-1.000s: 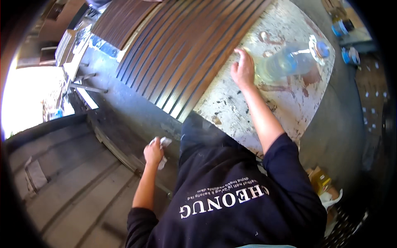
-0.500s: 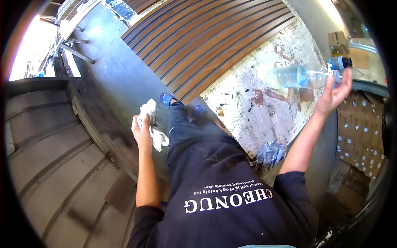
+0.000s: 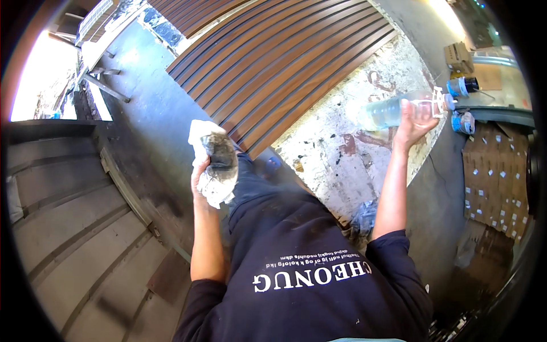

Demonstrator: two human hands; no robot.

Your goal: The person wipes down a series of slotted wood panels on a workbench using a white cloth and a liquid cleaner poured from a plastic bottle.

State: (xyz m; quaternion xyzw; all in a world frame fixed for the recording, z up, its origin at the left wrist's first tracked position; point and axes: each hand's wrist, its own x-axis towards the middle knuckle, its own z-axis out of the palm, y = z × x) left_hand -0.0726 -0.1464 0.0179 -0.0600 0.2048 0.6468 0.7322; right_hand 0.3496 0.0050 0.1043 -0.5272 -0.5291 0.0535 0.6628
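Note:
My left hand (image 3: 199,175) is closed round a crumpled white rag (image 3: 215,185) that has a large dark smudge. It hangs beside my left leg, near the corner of a brown slatted panel (image 3: 273,68). My right hand (image 3: 416,126) grips a big clear plastic bottle (image 3: 380,114) round its upper part, thumb on the near side. Pale liquid fills the bottle's end away from the cap, and a white handle sits at its neck. The bottle's base is over the paint-stained white board (image 3: 330,165); I cannot tell whether it touches.
A blue-labelled dark container (image 3: 462,86) and a tape roll (image 3: 463,122) are at the right, below a small cardboard box (image 3: 457,58). Stacked brown cartons (image 3: 496,176) stand farther right. A crumpled grey plastic bag (image 3: 364,219) lies near my right arm. Grey sheets (image 3: 85,228) fill the left.
My right hand has moved left from beside the cap and closed on the bottle. The rag has come up and turned, showing its dark smudge. The tape roll has come into sight.

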